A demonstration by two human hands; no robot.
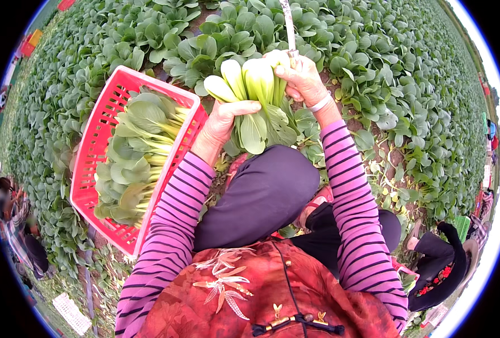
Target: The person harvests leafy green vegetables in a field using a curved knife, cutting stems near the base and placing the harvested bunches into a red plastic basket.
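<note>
My left hand [224, 120] is closed around a bunch of bok choy [258, 80], thumb across the stalks. Its pale stem ends point away from me and its leaves hang towards my knee. My right hand [302, 80] grips a knife whose narrow, stained blade [289, 25] points away from me; the handle is mostly hidden by the fingers. Its thumb and fingers also touch the stalks at the bunch's right side. Beside my left forearm stands a red plastic crate [91, 169], with bok choy [136, 156] laid in it, leaves to the left and stems to the right.
Rows of growing bok choy [381, 72] spread ahead and to both sides. Loose leaves lie on the soil [381, 169] at right. Other people crouch at the left edge [17, 224] and lower right [436, 262]. A white crate [71, 313] lies at lower left.
</note>
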